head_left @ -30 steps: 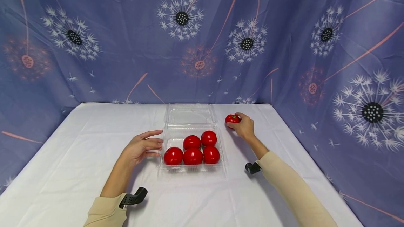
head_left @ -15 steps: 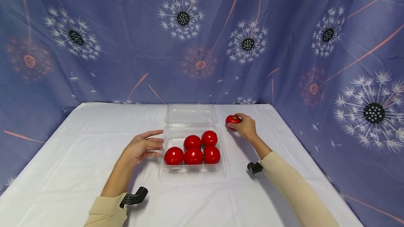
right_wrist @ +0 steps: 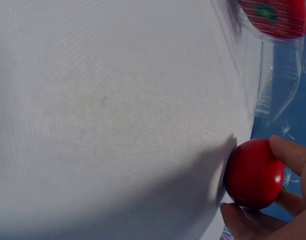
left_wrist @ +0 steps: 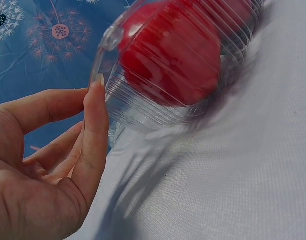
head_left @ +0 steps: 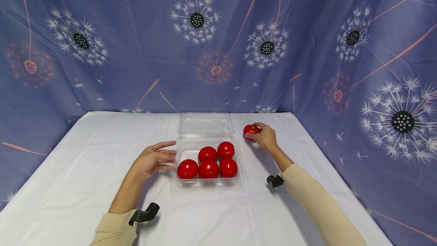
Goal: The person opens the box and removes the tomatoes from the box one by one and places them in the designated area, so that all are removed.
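- Right hand (head_left: 265, 137): tomato (head_left: 250, 129) is gripped by fingers and thumb.
- Left hand (head_left: 151, 161): held loosely spread at box's (head_left: 187, 153) edge.
- Pick-up seems under way; lifting is probably called for.

A makeshift, studio-like space, with dandelion-print drapes (head_left: 140, 48) around a white-clothed table (head_left: 78, 166)

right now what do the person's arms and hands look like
The left sleeve and right sleeve are plain beige. An angled black left wrist piece, dotted with small marks, and a similar dark right wrist piece jut out at the sleeves. The left hand and right hand are bare; no gloves, rings or cables show.
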Action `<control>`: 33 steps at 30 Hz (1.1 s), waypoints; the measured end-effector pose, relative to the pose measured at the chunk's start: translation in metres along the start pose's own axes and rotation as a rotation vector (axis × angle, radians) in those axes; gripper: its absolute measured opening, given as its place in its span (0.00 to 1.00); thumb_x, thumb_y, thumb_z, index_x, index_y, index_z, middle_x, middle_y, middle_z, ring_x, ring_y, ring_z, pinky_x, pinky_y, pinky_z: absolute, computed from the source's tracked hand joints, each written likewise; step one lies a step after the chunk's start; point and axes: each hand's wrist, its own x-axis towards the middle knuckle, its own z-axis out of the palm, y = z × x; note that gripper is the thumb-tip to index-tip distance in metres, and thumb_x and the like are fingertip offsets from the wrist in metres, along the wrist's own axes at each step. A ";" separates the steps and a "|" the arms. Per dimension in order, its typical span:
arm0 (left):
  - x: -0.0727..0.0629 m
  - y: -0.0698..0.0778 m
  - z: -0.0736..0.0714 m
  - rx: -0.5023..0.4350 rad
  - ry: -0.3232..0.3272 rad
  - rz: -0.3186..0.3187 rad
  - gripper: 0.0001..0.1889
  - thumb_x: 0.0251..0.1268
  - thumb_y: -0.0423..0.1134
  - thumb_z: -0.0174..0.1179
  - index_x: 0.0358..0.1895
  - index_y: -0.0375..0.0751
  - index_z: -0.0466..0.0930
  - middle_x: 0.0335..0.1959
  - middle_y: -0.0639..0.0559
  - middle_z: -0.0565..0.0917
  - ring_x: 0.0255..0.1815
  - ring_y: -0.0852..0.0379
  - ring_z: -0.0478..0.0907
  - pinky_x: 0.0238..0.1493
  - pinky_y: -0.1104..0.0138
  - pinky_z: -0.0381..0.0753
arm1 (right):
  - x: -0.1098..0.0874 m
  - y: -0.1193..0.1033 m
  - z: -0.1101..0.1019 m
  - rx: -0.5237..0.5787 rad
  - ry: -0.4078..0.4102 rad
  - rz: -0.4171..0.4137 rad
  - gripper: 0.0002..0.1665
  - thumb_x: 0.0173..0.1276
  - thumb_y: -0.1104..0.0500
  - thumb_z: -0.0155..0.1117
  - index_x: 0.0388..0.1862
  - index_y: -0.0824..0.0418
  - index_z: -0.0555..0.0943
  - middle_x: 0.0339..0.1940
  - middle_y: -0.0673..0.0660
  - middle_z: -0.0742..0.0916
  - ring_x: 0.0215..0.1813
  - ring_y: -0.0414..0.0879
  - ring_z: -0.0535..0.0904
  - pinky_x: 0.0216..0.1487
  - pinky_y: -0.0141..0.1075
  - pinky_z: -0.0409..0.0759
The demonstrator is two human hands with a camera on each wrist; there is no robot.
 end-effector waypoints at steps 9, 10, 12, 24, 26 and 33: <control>0.000 -0.001 -0.002 -0.007 -0.005 0.002 0.34 0.65 0.26 0.62 0.75 0.34 0.65 0.47 0.49 0.86 0.37 0.57 0.86 0.35 0.63 0.90 | 0.001 -0.003 0.000 -0.033 0.007 -0.005 0.38 0.60 0.48 0.75 0.67 0.61 0.78 0.64 0.68 0.82 0.68 0.69 0.70 0.69 0.58 0.72; 0.000 -0.001 -0.002 -0.005 -0.005 0.003 0.34 0.65 0.26 0.61 0.75 0.34 0.65 0.47 0.49 0.86 0.37 0.57 0.86 0.35 0.63 0.90 | 0.000 -0.003 0.000 -0.032 0.005 -0.005 0.38 0.60 0.48 0.75 0.67 0.61 0.78 0.64 0.68 0.82 0.69 0.68 0.70 0.69 0.59 0.72; 0.000 -0.001 -0.001 -0.003 -0.007 0.003 0.33 0.65 0.26 0.61 0.75 0.34 0.65 0.47 0.49 0.86 0.37 0.57 0.86 0.35 0.63 0.90 | 0.000 -0.003 0.000 -0.032 0.002 -0.003 0.39 0.60 0.48 0.76 0.68 0.61 0.77 0.63 0.68 0.82 0.68 0.68 0.69 0.69 0.59 0.71; 0.000 0.001 0.001 0.009 0.003 -0.007 0.35 0.65 0.26 0.61 0.76 0.32 0.62 0.48 0.48 0.85 0.38 0.56 0.86 0.36 0.63 0.90 | -0.005 -0.009 -0.012 0.021 0.067 -0.064 0.36 0.61 0.53 0.74 0.68 0.63 0.77 0.58 0.71 0.84 0.63 0.68 0.71 0.65 0.59 0.68; -0.001 0.002 0.001 0.007 0.003 -0.006 0.35 0.65 0.26 0.61 0.76 0.33 0.63 0.48 0.48 0.85 0.38 0.56 0.86 0.35 0.63 0.89 | -0.006 -0.012 -0.014 0.019 0.069 -0.087 0.36 0.61 0.53 0.74 0.68 0.63 0.78 0.58 0.71 0.84 0.61 0.67 0.73 0.64 0.59 0.69; -0.002 0.002 0.001 0.003 -0.008 -0.004 0.35 0.65 0.26 0.61 0.76 0.33 0.62 0.48 0.48 0.85 0.39 0.56 0.86 0.36 0.64 0.89 | -0.015 -0.031 -0.018 0.045 0.048 -0.134 0.36 0.60 0.54 0.76 0.67 0.59 0.79 0.57 0.68 0.85 0.59 0.63 0.76 0.62 0.57 0.70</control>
